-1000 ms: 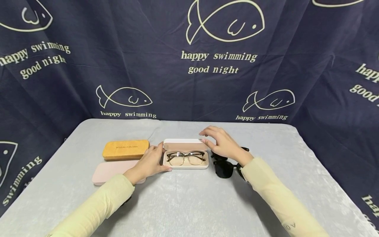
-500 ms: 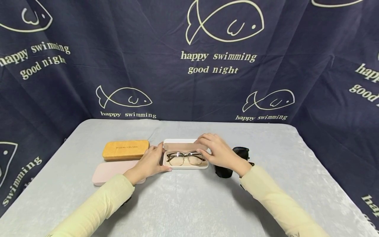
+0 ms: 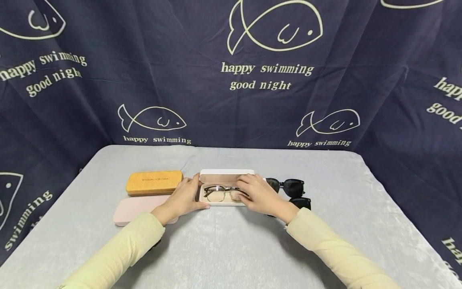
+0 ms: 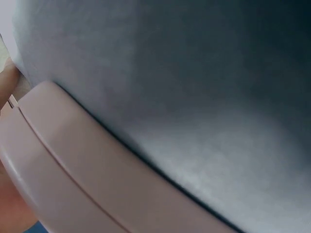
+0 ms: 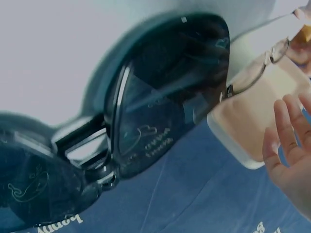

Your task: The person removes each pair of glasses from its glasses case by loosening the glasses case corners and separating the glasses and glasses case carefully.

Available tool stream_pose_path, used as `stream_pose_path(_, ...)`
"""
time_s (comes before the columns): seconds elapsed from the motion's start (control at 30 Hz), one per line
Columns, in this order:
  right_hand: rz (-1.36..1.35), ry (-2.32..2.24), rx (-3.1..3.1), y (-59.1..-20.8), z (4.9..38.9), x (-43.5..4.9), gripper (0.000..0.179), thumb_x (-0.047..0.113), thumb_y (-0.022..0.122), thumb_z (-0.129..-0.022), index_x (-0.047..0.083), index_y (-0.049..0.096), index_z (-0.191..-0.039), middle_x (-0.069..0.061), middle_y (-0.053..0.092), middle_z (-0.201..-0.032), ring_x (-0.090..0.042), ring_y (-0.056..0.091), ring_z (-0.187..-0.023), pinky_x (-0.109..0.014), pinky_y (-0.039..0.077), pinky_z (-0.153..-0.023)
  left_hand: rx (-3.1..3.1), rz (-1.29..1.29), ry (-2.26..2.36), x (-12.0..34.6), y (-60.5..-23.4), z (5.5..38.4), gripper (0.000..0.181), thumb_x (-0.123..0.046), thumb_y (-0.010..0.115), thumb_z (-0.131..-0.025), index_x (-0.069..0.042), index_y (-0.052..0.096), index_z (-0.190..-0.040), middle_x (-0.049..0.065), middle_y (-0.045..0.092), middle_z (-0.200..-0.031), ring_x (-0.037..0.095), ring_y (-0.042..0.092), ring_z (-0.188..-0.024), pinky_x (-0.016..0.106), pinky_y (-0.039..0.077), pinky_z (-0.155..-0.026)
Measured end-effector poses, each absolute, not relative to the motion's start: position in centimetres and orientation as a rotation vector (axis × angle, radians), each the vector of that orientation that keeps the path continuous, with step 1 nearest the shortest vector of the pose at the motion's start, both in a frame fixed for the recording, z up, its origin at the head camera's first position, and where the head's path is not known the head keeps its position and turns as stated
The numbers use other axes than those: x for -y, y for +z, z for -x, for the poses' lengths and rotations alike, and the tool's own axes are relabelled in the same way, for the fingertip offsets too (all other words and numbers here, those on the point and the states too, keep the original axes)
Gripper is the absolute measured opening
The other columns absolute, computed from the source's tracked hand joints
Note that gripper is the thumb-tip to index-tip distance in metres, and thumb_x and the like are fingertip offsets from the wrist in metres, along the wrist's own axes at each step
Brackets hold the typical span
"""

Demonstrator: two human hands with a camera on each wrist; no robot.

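Observation:
Black-and-gold eyeglasses (image 3: 216, 194) lie in a white glasses case (image 3: 227, 204) whose lid stands raised, its pinkish lining showing. My left hand (image 3: 184, 196) holds the case's left end, thumb at the front edge and fingers at the back. Over the case's right end is my right hand (image 3: 258, 194), fingertips close over the right lens and partly hiding it. In the right wrist view its fingers (image 5: 286, 131) are spread and gently bent in front of the lid lining, with nothing between them. The eyeglasses (image 5: 250, 75) show beyond them.
Left of the case lie an orange glasses case (image 3: 154, 183) and a pink one (image 3: 133, 210), the pink partly under my left arm. Two pairs of dark sunglasses (image 3: 293, 187) lie beneath and beside my right wrist. A dark object (image 3: 155, 245) peeks from under the left sleeve.
My right hand has moved left and down from above the sunglasses to the case's right end, uncovering more of the sunglasses. The left hand keeps its hold on the case.

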State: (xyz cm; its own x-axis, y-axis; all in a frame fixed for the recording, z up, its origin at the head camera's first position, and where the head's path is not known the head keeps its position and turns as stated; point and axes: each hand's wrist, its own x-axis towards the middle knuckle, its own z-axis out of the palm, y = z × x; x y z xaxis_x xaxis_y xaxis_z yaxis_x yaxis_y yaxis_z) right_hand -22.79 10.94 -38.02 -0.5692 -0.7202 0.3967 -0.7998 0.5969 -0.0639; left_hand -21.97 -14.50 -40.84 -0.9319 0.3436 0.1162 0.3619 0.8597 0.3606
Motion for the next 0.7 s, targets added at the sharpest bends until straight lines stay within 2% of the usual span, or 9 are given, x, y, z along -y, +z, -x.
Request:
stream_pose_path(0.1, -1.217, 0.297, 2.529, -38.5, 22.8, -10.6, 0.020, 0.020, 0.065, -0.083, 0.011, 0.063, -0.101, -0.001, 0.059, -0.099, -0.019, 0.055, -0.094, -0.039, 0.044, -0.084, 2.983, 0.569, -0.594, 14.5, -40.8, 21.9, 0.106, -0.043, 0.079, -0.065, 0.007, 0.023, -0.139, 0.012, 0.060, -0.119, 0.033, 0.046, -0.113, 0.047, 0.035, -0.100)
stream_pose_path(0.4, -1.204, 0.179, 2.491, -39.6, 23.0, -9.7, 0.018, 0.024, 0.064, -0.083, 0.013, 0.062, -0.097, 0.001, 0.059, -0.094, -0.018, 0.053, -0.086, -0.033, 0.043, -0.075, 2.985, 0.569, -0.616, 14.4, -40.5, 21.8, 0.105, -0.042, 0.079, -0.065, 0.007, 0.023, -0.140, 0.011, 0.060, -0.119, 0.032, 0.045, -0.113, 0.047, 0.035, -0.100)
stream_pose_path(0.7, -1.180, 0.091, 2.489, -40.2, 23.4, -8.9, 0.013, 0.024, 0.061, -0.086, 0.013, 0.062, -0.093, 0.001, 0.059, -0.097, -0.019, 0.053, -0.089, -0.034, 0.041, -0.077, 2.993, 0.564, -0.623, 14.4, -40.6, 21.8, 0.106, -0.042, 0.079, -0.065, 0.007, 0.022, -0.140, 0.012, 0.059, -0.120, 0.032, 0.045, -0.113, 0.047, 0.035, -0.100)
